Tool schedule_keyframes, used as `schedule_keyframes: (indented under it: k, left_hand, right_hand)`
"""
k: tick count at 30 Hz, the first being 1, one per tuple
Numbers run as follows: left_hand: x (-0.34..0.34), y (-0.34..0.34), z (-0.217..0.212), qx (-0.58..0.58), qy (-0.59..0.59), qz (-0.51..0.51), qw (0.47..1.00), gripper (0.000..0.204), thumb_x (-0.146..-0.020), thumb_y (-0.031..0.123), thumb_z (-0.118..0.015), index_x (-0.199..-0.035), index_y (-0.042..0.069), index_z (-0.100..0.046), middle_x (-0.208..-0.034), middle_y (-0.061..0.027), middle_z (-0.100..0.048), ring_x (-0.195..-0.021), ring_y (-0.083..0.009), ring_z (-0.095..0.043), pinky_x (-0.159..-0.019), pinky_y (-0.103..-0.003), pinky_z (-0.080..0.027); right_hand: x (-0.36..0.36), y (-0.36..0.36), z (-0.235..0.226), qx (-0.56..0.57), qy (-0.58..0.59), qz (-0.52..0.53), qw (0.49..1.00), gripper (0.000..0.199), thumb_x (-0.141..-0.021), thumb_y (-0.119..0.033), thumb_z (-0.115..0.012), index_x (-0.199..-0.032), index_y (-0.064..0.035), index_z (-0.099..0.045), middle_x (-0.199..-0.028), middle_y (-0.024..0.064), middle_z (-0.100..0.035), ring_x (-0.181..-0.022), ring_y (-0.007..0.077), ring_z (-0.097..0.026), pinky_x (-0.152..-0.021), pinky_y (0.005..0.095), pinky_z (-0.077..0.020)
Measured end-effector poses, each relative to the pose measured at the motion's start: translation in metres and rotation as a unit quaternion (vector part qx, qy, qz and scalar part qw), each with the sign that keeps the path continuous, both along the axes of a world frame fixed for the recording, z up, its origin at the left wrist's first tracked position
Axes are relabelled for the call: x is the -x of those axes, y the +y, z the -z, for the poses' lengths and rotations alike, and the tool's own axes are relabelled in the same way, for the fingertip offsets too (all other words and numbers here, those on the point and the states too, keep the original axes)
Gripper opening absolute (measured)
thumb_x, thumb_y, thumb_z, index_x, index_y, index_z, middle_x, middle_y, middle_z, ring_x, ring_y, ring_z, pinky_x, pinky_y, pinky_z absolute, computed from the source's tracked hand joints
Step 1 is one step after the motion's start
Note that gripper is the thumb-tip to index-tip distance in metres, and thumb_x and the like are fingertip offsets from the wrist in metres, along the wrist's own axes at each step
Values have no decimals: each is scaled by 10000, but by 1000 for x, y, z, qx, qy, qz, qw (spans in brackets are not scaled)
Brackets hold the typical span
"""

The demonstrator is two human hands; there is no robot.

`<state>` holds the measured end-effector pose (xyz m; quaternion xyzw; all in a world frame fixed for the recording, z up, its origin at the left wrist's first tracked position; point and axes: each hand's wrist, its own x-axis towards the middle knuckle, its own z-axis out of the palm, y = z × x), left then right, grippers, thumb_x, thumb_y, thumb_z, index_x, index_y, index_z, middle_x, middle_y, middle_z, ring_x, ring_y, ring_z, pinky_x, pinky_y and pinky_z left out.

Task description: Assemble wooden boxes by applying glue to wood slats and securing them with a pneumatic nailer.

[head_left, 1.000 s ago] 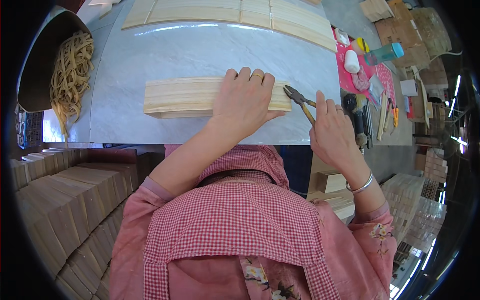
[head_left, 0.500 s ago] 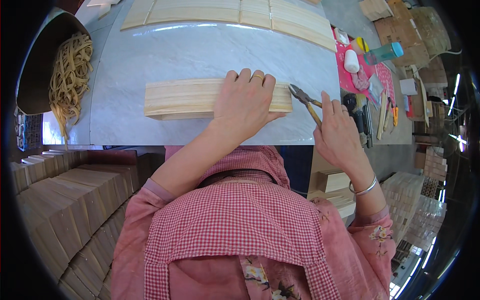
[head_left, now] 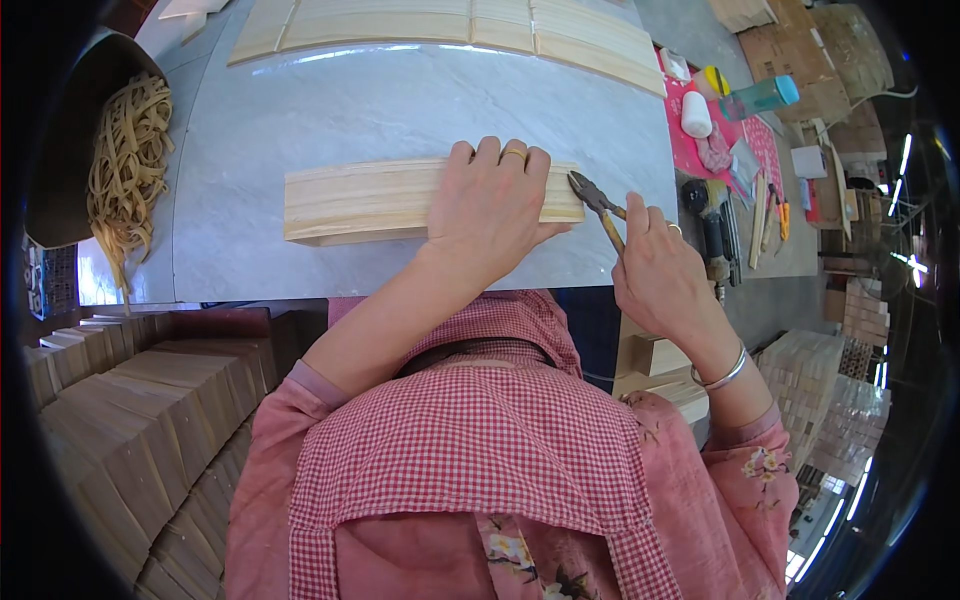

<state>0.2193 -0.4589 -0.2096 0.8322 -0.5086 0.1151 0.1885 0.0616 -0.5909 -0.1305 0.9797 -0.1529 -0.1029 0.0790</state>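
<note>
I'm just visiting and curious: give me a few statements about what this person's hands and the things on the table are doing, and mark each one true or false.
1. The left hand lies flat on the bundle of wooden strips. True.
2. The right hand holds a hammer. False: it holds pliers, their tips at the bundle's right end.
3. The bundle stands upright on the table. False: it lies lengthwise.
4. A dark basin of pale straps sits at the table's left. True.
5. The right wrist is bare. False: it wears a silver bangle.
</note>
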Motion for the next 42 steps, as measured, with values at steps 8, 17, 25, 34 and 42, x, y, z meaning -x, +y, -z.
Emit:
schedule_keyframes:
  k: [8,17,25,34,42]
  left_hand:
    - [0,0,3,12,-13,-5,1000,615,-823,653,-688,-1000,69,-619,-892,-63,-632,-814,-217,-559,-815,-354,-414]
    - [1,1,0,19,0,5,1000,592,-824,643,-694,-979,77,-621,-883,-59,-627,-812,-217,-561,-816,-355,-414]
    - [1,0,0,12,26,6,1000,565,-780,556,-778,-994,51,-641,-911,-81,-649,-830,-217,-538,-810,-362,-400]
    - [0,-1,2,20,27,10,999,581,-789,568,-767,-1015,48,-643,-918,-79,-653,-829,-214,-547,-811,-356,-405]
    - [0,0,3,20,-10,2,1000,589,-805,637,-720,-972,79,-636,-868,-50,-636,-807,-201,-572,-799,-345,-422]
  right_hand:
    - [-10,6,-7,-47,91,79,992,296,-853,-55,-567,-1116,42,-474,-843,157,-623,-638,383,-672,-647,438,-565]
    - [8,-7,7,20,-88,-42,995,462,-831,-66,-559,-1252,86,-447,-970,231,-624,-727,407,-664,-705,477,-537]
    - [-3,11,-6,6,4,29,1000,402,-818,-79,-568,-1180,73,-477,-949,226,-624,-720,392,-668,-667,436,-544]
    - [-24,19,-29,-12,119,66,991,235,-833,-84,-563,-1014,48,-492,-773,196,-627,-632,358,-659,-545,400,-530]
    - [-20,19,-24,-167,124,153,966,189,-853,-70,-522,-1009,24,-471,-822,265,-654,-761,448,-662,-711,498,-527]
